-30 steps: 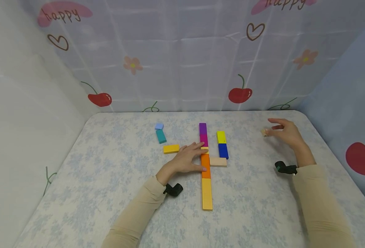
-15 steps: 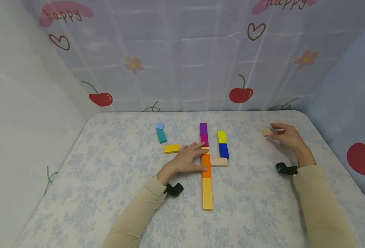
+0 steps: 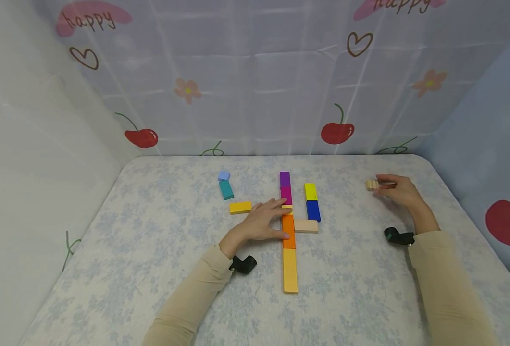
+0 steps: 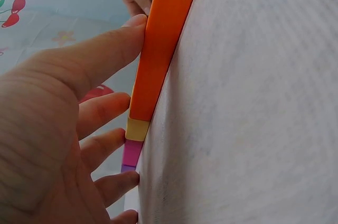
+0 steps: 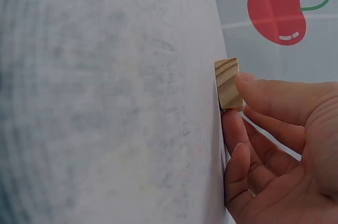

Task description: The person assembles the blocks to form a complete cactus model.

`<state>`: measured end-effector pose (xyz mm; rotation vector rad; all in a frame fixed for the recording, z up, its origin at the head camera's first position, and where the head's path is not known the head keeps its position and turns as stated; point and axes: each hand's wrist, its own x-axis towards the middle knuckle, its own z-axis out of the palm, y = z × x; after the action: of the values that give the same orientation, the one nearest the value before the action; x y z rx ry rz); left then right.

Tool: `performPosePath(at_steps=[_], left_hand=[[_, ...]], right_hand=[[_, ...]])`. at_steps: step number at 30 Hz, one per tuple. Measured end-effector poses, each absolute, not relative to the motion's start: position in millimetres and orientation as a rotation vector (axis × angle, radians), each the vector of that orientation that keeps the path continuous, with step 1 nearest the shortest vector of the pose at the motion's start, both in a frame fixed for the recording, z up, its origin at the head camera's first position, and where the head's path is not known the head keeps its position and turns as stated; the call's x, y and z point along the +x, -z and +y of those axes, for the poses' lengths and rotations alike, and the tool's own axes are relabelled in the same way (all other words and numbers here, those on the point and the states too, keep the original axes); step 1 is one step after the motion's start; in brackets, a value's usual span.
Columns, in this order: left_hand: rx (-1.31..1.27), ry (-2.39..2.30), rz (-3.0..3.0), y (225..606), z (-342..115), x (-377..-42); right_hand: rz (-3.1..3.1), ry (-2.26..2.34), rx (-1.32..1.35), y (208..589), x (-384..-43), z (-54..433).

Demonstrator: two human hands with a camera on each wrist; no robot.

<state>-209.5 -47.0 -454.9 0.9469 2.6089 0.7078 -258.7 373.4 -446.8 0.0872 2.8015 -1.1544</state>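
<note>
My left hand [image 3: 263, 220] lies across a straight row of coloured blocks. Its spread fingertips touch the row around the orange block [image 3: 288, 231] and the magenta block [image 3: 286, 194]. In the left wrist view the thumb presses the orange block's side. Over at the far right of the table, my right hand [image 3: 399, 190] pinches a small wooden block [image 5: 228, 84] with thumb and fingers. Striped grain shows on that block, which sits low at the tabletop. A long yellow block [image 3: 290, 270] ends the row nearest me; a purple block [image 3: 284, 179] ends it farthest away.
Right of the row stand a pale wood block [image 3: 306, 226], a blue block [image 3: 313, 210] and a bright yellow block [image 3: 310, 191]. To its left lie a yellow block [image 3: 240, 207], a teal block [image 3: 226, 190] and a light blue block [image 3: 224, 176]. A printed curtain [image 3: 246, 96] backs the table.
My right hand has dropped slightly at the far right, and more of the small wooden block shows, turned a little. The left hand stays on the row.
</note>
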Motion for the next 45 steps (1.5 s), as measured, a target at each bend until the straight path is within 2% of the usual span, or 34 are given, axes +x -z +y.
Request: performPosePath(at_steps=[45], left_hand=[[0.945, -0.702, 2.603, 453.7, -47.2, -209.3]], right_hand=[[2.909, 1.162, 0.123, 439.2, -259.6, 339.5]])
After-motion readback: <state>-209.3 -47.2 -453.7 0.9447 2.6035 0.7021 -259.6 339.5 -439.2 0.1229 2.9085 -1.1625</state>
